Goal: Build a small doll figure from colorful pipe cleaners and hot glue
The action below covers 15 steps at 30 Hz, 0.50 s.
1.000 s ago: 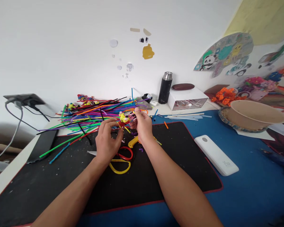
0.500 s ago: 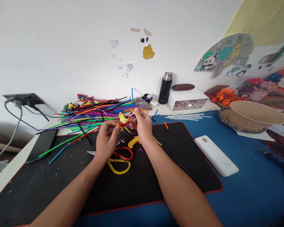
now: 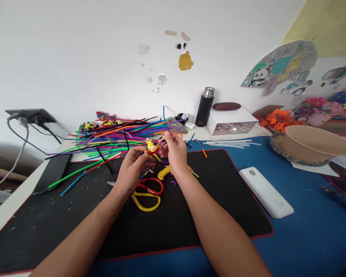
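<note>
Beneath your forearms lies the black mat (image 3: 213, 215), with the heap of coloured fuzzy stems (image 3: 118, 134) beyond its far edge. The scissors (image 3: 146, 209) rest near your left wrist, the yellow-handled tool (image 3: 163, 172) near your right, so keep both wrists clear of them. Your right hand (image 3: 177, 154) grips the small yellow, red and pink piece (image 3: 152, 147) between thumb and fingers, above the mat's far edge. Your left hand (image 3: 128, 173) has thumb and forefinger nearly together at its left edge; whether they pinch it, you cannot tell. Steady it with the right, and press lightly: the fuzzy loops probably bend easily.
</note>
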### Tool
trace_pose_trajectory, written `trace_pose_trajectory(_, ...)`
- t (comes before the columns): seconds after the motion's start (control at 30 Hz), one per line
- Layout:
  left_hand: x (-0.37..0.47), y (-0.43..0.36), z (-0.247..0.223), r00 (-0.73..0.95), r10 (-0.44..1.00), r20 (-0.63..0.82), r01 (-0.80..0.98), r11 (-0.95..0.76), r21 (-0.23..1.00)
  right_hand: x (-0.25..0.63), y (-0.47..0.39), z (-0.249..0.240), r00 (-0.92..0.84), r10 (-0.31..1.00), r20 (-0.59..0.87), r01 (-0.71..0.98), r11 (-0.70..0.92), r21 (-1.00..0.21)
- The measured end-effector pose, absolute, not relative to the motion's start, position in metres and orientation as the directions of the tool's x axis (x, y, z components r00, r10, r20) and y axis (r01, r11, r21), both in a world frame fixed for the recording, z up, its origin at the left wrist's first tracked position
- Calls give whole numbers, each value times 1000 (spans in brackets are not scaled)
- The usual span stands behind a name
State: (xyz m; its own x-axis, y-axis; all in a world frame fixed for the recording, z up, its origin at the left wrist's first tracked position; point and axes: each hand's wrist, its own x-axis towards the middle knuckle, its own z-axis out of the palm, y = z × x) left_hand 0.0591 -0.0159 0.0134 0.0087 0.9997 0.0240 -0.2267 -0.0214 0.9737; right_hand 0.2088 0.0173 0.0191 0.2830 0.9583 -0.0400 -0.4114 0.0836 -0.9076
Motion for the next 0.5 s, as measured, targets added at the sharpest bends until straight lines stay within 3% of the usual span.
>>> trace_pose_trajectory(0.5, 60, -15, 15, 60, 998, -28, -324, 46, 945, 208, 17, 21, 273, 962, -14, -431, 109, -896)
